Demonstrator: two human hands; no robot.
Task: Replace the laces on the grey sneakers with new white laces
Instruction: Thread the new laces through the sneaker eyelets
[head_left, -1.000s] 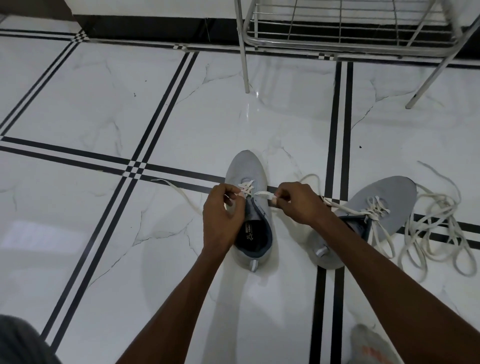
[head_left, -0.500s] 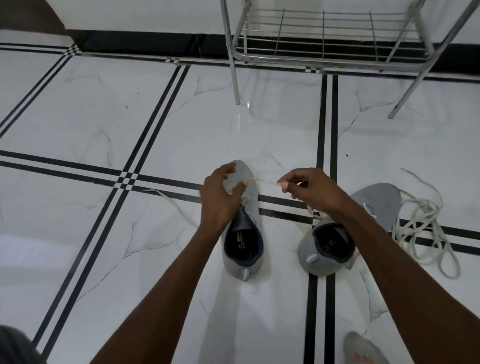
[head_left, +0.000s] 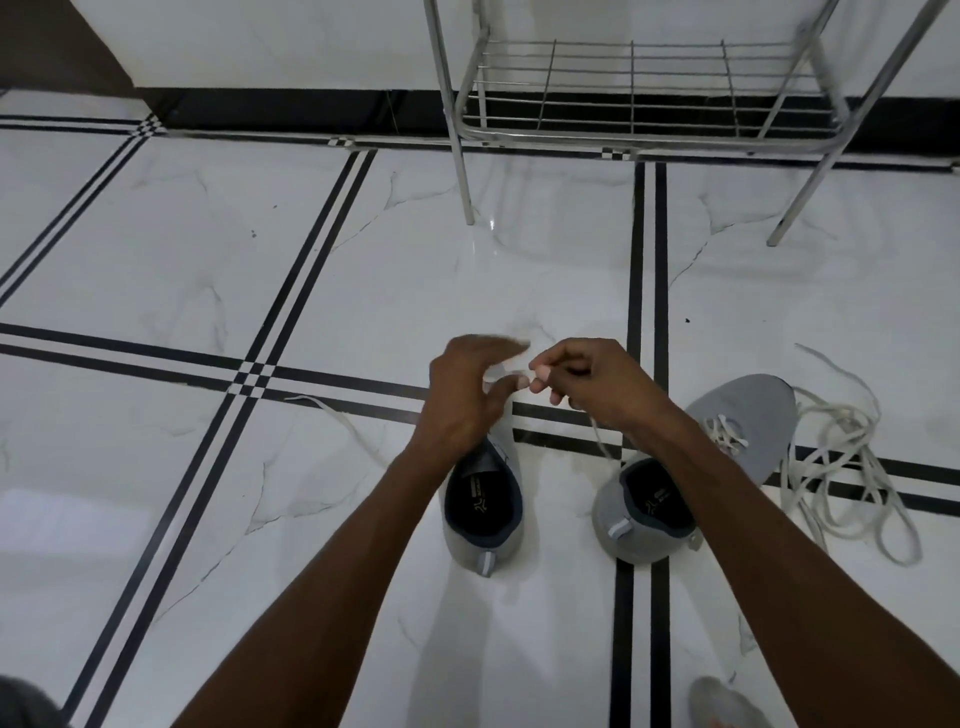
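Two grey sneakers stand on the tiled floor. The left sneaker (head_left: 485, 512) points away from me, and its front half is hidden behind my left hand (head_left: 462, 397), whose fingers are spread and blurred above the toe. My right hand (head_left: 592, 382) pinches a thin white lace (head_left: 597, 436) that runs down toward the shoes. The right sneaker (head_left: 737, 431) shows white lacing across its top. A loose end of white lace (head_left: 332, 415) trails over the floor left of the left sneaker.
A tangled pile of off-white laces (head_left: 841, 467) lies right of the right sneaker. A metal wire rack (head_left: 639, 93) stands at the back against the wall, with legs (head_left: 464, 176) reaching the floor. My foot (head_left: 727, 701) shows at the bottom right.
Both hands have risen from the left sneaker's eyelets to above its toe. My right hand drew the lace up and inward, and my left hand let go and spread its fingers.
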